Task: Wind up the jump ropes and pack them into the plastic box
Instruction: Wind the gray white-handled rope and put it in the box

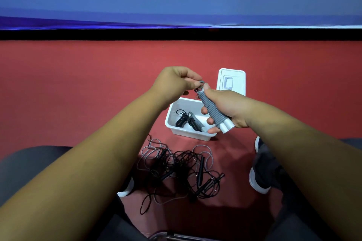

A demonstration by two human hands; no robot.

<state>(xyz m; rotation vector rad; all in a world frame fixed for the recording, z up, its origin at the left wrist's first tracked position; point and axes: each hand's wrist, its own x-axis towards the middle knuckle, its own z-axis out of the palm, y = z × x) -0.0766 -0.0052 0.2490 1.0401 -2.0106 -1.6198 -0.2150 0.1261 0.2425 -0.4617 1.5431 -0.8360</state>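
My right hand (225,107) grips a grey jump rope (212,110) wound tightly round its two white handles, held above the white plastic box (172,123). My left hand (174,82) pinches the loose end of the grey cord at the top of the bundle. Inside the box lie wound black rope bundles (189,120). On the red floor between my feet sprawls a tangled pile of black and grey ropes (180,170) with black handles.
The box's white lid (238,76) lies on the floor just beyond the box. My shoes (260,180) flank the rope pile left and right. A black strip and a blue banner wall (176,6) bound the floor ahead.
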